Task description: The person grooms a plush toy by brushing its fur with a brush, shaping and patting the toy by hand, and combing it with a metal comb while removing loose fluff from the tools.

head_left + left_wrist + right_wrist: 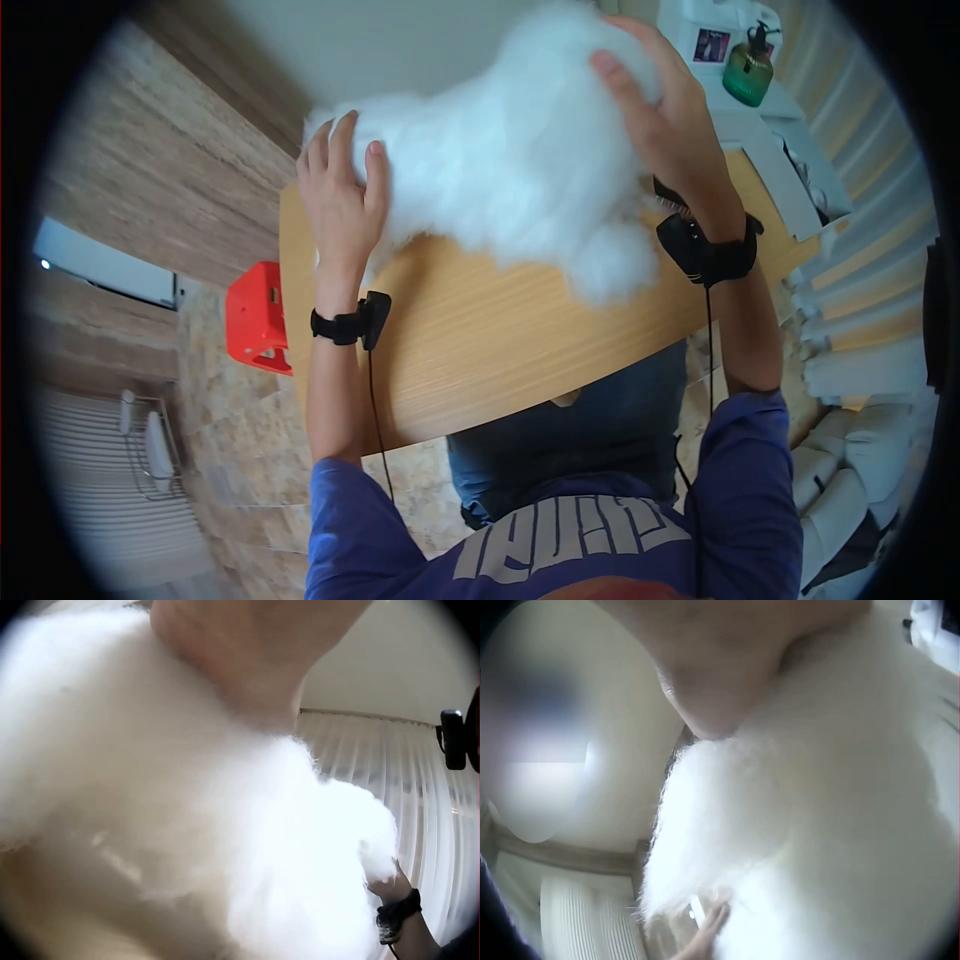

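A fluffy white dog-like figure [470,150] stands across the wooden table, its thick fur filling most of both wrist views. My left hand [340,195] rests on its left end with the fingers spread and mostly straight. At the higher, rounded right end, my right hand [675,125] lies against the fur, thumb extended; some of its fingers are hidden behind the fluff. A rounded tuft [612,262] hangs down at the lower right, over the tabletop. In the left wrist view, the right hand [391,889] touches the far end of the fur.
The wooden table [480,350] has a curved near edge in front of my lap. A dark item with fine pins [672,200] shows partly behind my right wrist. Beyond are a green pump bottle [748,70] and an open white box [790,175]. A red stool [258,318] stands left.
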`<move>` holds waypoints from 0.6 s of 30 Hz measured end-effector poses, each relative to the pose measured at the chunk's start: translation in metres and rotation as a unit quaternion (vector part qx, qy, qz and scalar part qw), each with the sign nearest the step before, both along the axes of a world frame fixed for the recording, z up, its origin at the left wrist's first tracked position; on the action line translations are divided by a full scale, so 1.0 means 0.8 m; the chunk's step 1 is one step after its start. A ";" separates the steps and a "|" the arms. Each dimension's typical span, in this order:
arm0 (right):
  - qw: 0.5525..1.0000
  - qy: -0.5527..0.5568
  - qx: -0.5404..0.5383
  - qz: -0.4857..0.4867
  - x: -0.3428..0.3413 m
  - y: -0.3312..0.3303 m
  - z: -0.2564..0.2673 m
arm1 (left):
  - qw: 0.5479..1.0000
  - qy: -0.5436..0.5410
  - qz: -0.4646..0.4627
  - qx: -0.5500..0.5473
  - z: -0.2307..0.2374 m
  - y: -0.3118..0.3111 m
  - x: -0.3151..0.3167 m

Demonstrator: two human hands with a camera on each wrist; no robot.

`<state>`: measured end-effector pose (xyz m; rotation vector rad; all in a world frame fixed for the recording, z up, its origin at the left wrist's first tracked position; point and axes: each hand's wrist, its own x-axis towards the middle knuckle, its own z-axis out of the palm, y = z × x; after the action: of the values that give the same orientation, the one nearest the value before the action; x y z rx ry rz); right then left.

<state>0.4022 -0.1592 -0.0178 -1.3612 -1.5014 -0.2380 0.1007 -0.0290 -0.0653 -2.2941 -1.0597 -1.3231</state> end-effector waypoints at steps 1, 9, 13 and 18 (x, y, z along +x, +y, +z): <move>0.985 0.130 -0.111 0.010 -0.001 0.005 0.005 | 1.000 -0.003 -0.002 0.016 -0.004 -0.003 -0.006; 0.990 0.089 -0.088 0.060 0.063 0.082 0.011 | 0.999 -0.025 0.000 0.031 -0.020 -0.061 -0.039; 0.979 -0.122 -0.045 -0.156 0.018 0.061 0.035 | 0.994 -0.055 -0.078 -0.060 0.011 -0.058 -0.089; 0.988 -0.055 -0.114 -0.086 -0.103 0.040 0.060 | 0.973 -0.174 -0.143 -0.050 0.059 -0.034 -0.105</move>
<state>0.3198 -0.1271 0.0302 -1.6881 -1.5394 -0.2592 0.0170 -0.0565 -0.0180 -2.4153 -0.9359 -1.8796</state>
